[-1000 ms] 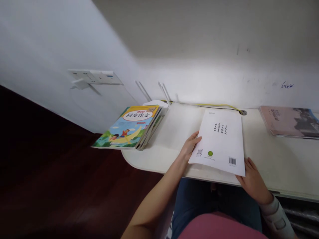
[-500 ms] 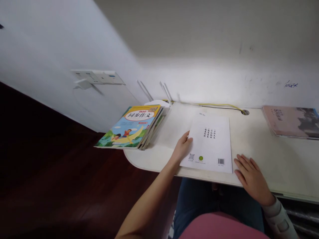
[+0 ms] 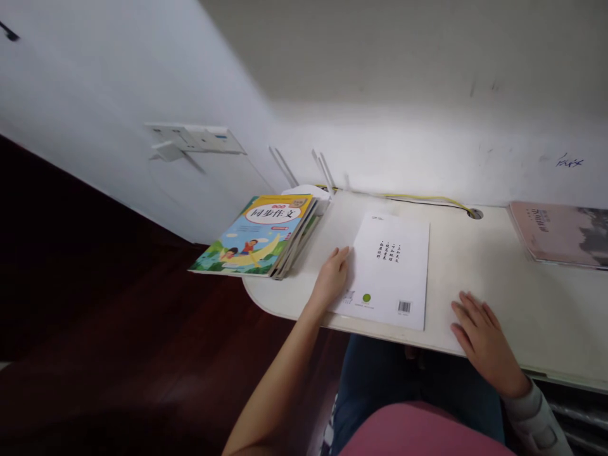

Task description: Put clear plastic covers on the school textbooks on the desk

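A white book [image 3: 387, 285] lies flat on the white desk, its back cover up, with a few lines of black characters, a green dot and a barcode. At its left edge is my left hand [image 3: 331, 277], fingers closed along the edge and gripping it. My right hand [image 3: 484, 342] rests palm down on the desk to the right of the book, fingers stretched out, apart from the book and holding nothing. A grey band is around the right wrist.
A stack of books with a colourful top cover [image 3: 256, 235] overhangs the left end of the desk [image 3: 273, 297]. Behind it stands a white device with antennas [image 3: 308, 189]. Pink-covered books [image 3: 560, 231] lie at the right. A yellow cable [image 3: 427, 197] runs along the wall.
My left hand and the white book have shifted left across the desk, widening the gap to my right hand. The right hand stays resting on the desk. The view has turned slightly.
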A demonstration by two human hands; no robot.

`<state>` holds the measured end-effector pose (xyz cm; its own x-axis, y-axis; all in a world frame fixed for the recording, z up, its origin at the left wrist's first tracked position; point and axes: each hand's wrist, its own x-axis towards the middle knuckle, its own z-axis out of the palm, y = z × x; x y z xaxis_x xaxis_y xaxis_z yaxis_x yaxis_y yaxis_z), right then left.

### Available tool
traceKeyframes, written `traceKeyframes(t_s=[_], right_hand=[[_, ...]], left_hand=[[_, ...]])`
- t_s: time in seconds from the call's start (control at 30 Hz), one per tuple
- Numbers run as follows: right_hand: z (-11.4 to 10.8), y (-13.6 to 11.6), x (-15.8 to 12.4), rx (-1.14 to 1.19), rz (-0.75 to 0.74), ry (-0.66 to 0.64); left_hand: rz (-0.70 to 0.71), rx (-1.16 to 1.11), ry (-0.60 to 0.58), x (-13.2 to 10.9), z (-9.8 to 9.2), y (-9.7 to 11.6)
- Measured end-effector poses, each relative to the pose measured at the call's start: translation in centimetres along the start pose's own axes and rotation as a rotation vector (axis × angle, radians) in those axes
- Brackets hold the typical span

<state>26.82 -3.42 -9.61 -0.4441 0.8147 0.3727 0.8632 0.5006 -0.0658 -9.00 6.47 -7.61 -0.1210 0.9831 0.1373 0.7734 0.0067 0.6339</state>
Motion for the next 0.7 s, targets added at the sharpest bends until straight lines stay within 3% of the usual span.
traceKeyframes(t_s=[0.2,0.4,0.6,0.7], right_hand=[[0.1,-3.0,2.9,0.039,-0.128,-0.039],[0.8,-3.0,4.2,0.065,-0.107,-0.067],[0.7,-3.0,3.9,0.059,-0.079,-0.077],[0.5,-3.2,4.1,0.107,-0.057,-0.089]], left_hand=[[0.038,0.113,-0.025,-0.9,0.2,-0.3],[0.039,0.084,-0.03,-1.4,0.5,0.0],[-0.026,-0.142,-0.02,-1.5,-0.9,1.2],[0.022,-0.35,-0.139,-2.4,-2.5,3.4]])
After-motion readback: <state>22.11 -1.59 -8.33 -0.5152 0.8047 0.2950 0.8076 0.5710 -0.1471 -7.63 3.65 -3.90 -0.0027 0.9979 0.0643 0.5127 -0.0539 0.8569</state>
